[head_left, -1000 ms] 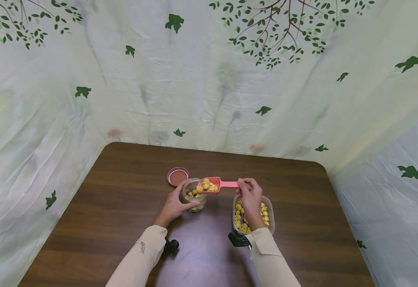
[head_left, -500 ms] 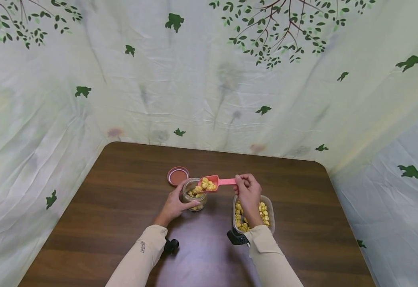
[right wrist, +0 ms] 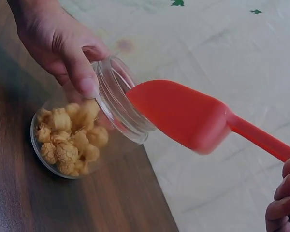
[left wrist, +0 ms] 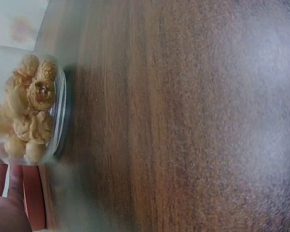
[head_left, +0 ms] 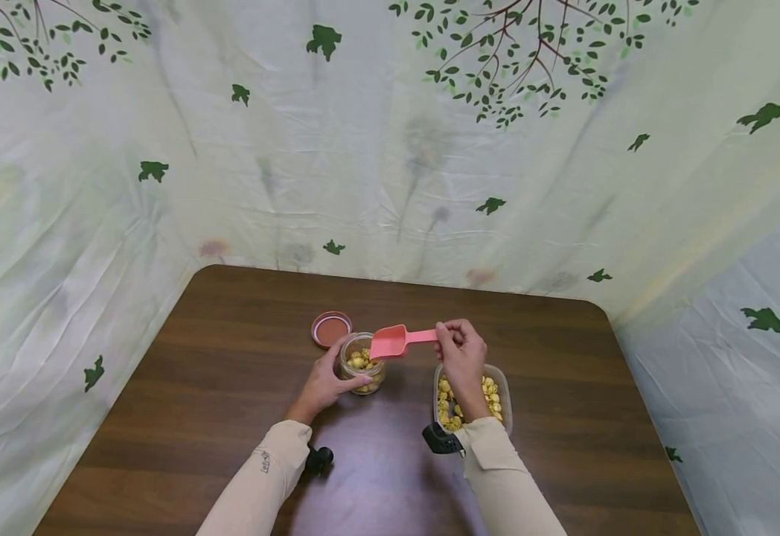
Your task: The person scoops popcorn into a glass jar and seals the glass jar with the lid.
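The left hand (head_left: 326, 383) was curled around a clear glass jar (head_left: 376, 377), with its thumb on the near side, probably to keep the jar from sliding or tipping. A round red lid (head_left: 331, 329) lay on the desk (head_left: 162, 447) just past that hand, maybe so it was out of the way. Between the two hands, a pinkish-red scoop (head_left: 390, 341) met the jar's open mouth. It was tipped over, I think so that things could drop in, and I saw no popcorn left on it. The right hand (head_left: 462, 353) pinched the end of the scoop's handle, which likely made tipping easy. Under that hand and a bit nearer the person sat a see-through tub (head_left: 507, 398), close by, perhaps so scooping was quick. The popcorn (right wrist: 67, 145) in the jar, by the left hand, was yellow-brown, round and bumpy, heaped at the bottom with clear glass above it. More of the same yellow balls lay in the tub.
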Motion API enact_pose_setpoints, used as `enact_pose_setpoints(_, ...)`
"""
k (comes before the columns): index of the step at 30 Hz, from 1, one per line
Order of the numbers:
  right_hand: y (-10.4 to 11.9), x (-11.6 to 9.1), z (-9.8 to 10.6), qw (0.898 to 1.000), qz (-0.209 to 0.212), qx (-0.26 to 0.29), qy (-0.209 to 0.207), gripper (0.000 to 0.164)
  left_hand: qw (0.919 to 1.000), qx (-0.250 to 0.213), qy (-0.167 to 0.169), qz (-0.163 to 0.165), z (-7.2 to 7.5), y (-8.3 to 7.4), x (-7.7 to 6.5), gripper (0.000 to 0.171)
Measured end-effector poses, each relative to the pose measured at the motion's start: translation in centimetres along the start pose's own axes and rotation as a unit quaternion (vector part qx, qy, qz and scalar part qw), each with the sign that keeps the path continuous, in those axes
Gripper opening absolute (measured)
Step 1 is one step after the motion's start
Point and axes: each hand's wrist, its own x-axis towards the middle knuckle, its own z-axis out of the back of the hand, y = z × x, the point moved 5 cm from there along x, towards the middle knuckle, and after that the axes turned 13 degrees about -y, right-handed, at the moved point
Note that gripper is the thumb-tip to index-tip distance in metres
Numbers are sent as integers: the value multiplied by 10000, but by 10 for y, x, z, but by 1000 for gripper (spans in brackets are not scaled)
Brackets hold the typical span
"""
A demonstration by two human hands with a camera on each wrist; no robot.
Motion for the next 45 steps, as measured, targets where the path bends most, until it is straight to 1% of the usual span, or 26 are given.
enact_pose_setpoints(5, 0, 0, 1, 10000, -20, 52, -13, 17, 9999, 94, 8, 94, 0, -2, 0, 83)
enact_pose_setpoints(9, -3, 1, 2, 9999, -100, 30, -22, 16, 9999, 60, -65, 133, -3, 19, 4, 85)
enact_pose_setpoints(12, -9, 4, 3, 9998, -191, 54, -12, 16, 9997, 23, -122, 219, -5, 36, 8, 88)
enact_pose_setpoints(17, -34, 11, 3, 9984, -457, 344, -10, 18, 9996, 118, -142, 193, -5, 40, 10, 92)
enact_pose_setpoints(18, -40, 13, 4, 9978, -521, 408, -13, 19, 9996, 145, -148, 185, -5, 39, 9, 93)
enact_pose_setpoints(21, -49, 15, 5, 9970, -584, 512, -53, 22, 9993, 254, -156, 207, -4, 37, 9, 96)
enact_pose_setpoints(24, -52, 17, 8, 9965, -607, 566, -80, 23, 9989, 377, -150, 236, -3, 34, 8, 98)
enact_pose_setpoints(28, -52, 19, 14, 9957, -657, 642, -132, 25, 9986, 492, -116, 168, -3, 32, 8, 99)
enact_pose_setpoints(33, -52, 24, 24, 9953, -642, 686, -239, 23, 9983, 567, -129, -16, -3, 28, 9, 102)
enact_pose_setpoints(41, -47, 27, 43, 9924, -742, 840, -514, 20, 9983, 457, -88, -361, -2, 11, 13, 102)
enact_pose_setpoints(45, -49, 29, 52, 9903, -792, 972, -606, 20, 9980, 418, -198, -432, -2, 2, 16, 102)
